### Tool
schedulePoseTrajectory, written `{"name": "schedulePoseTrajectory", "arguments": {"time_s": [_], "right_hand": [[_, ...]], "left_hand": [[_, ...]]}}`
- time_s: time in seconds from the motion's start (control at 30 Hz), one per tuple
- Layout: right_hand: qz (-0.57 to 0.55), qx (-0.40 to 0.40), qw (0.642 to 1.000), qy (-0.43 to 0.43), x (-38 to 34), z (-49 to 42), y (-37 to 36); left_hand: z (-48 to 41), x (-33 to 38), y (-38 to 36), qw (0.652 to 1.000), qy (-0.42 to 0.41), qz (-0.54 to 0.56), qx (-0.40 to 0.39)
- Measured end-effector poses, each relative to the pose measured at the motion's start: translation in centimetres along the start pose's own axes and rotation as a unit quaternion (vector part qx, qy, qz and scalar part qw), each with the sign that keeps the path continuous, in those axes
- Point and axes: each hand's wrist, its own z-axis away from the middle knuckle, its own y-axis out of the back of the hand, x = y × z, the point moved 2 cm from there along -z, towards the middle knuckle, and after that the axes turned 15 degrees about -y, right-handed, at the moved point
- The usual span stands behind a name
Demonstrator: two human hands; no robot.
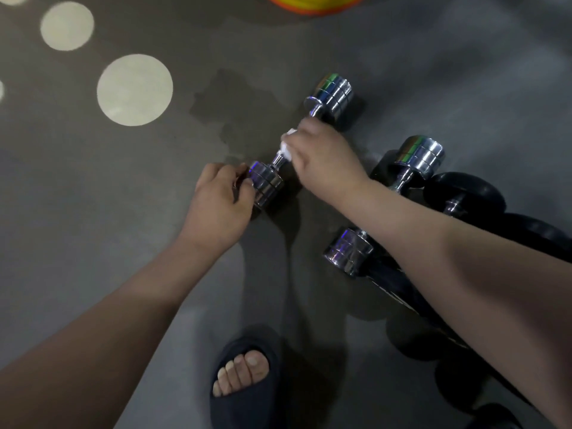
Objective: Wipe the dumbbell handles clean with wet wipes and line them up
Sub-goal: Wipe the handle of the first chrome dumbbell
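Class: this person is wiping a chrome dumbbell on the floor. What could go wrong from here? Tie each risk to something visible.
1. The chrome dumbbell has round heads; if the left hand steadying its near head slips while the right hand rubs with the wipe, it may roll.
2. Bare toes in the open slipper lie close by, unprotected.
3. The dark patch beside it looks wet, possibly slippery.

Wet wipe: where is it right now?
Head view, centre: the wet wipe sits on the handle of the leftmost chrome dumbbell, held by the right hand.
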Motion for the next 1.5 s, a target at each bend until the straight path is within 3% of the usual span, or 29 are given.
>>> {"name": "schedulePoseTrajectory", "arguments": {"time_s": [0.1, 0.27, 0.33, 0.4, 0.47, 0.6, 0.63, 0.73, 0.8, 0.97, 1.1, 1.13, 1.3, 1.43, 1.5], "right_hand": [[-0.016, -0.051, 0.995, 0.082, -0.8, 0.8, -0.4], [-0.03, 0.047, 0.992, -0.116, 1.0, -1.3, 0.5], [-0.026, 0.033, 0.996, -0.075, -0.2, -0.9, -0.2], [-0.027, -0.015, 0.999, 0.028, -1.1, 0.1, -1.0], [-0.013, -0.033, 0.998, 0.051, -0.6, -0.2, -0.6], [-0.018, 0.057, 0.99, -0.125, 1.6, -2.3, 0.3], [-0.017, 0.059, 0.99, -0.126, 1.3, -2.2, 0.0], [-0.002, -0.012, 1.0, 0.022, -0.6, -0.6, -1.1], [0.002, -0.034, 0.998, 0.061, -0.5, -0.5, -0.8], [-0.018, 0.06, 0.99, -0.125, 1.1, -2.5, -0.4], [-0.012, 0.017, 1.0, -0.002, -0.6, -1.4, -1.4], [0.0, 0.013, 1.0, 0.006, -0.3, -1.7, -1.1], [-0.028, 0.064, 0.991, -0.116, 0.4, -3.2, -0.4], [-0.024, -0.008, 0.999, 0.02, -0.8, -1.8, -1.7], [-0.006, -0.009, 1.0, 0.016, -0.2, -2.4, -1.4]], "left_hand": [[-0.4, -0.2, 0.2, 1.0, 0.011, -0.017, -0.009], [-0.6, 0.0, -0.1, 0.999, 0.006, -0.039, -0.016], [-0.7, -0.2, 0.0, 0.999, 0.004, -0.044, -0.019], [-0.7, -0.2, 0.2, 0.999, 0.004, -0.045, -0.023], [-0.8, -0.2, 0.3, 0.999, 0.001, -0.045, -0.026], [-0.9, -0.3, 0.4, 0.998, -0.001, -0.047, -0.031], [-1.0, -0.3, 0.5, 0.998, -0.003, -0.048, -0.029], [-1.3, -0.4, 0.7, 0.998, -0.001, -0.053, -0.023], [-1.4, -0.6, 0.9, 0.999, 0.024, -0.043, -0.017], [-1.2, -1.2, 1.3, 0.999, 0.04, 0.002, -0.002], [-1.6, -2.1, 1.3, 0.999, 0.034, 0.004, 0.013], [-1.8, -2.2, 1.4, 0.999, 0.027, -0.003, 0.021], [-2.4, -2.9, 1.6, 0.999, 0.023, -0.027, 0.006], [-2.5, -2.9, 1.7, 0.999, 0.052, -0.008, -0.007], [-2.4, -2.8, 1.7, 0.998, 0.056, 0.002, -0.01]]}}
